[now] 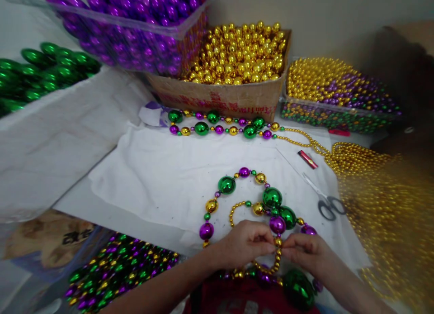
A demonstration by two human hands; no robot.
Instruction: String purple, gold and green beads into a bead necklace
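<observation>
My left hand [242, 244] and my right hand [305, 250] meet at the near edge of a white cloth [162, 173], fingertips pinched together on a string of beads [257, 201]. That string mixes large green, purple and gold balls with small gold ones. It loops out on the cloth beyond my hands and hangs down toward my lap, where a big green ball [298, 287] rests. Both hands are closed on the strand near a small gold bead.
A finished bead string [220, 124] lies along a cardboard box of gold balls [233, 56]. Bins hold purple balls [135, 29], green balls [37, 74] and mixed small beads [335, 97]. Scissors [327, 205], a red lighter [307, 159] and a gold strand pile [376, 187] lie right. More mixed beads [115, 268] sit lower left.
</observation>
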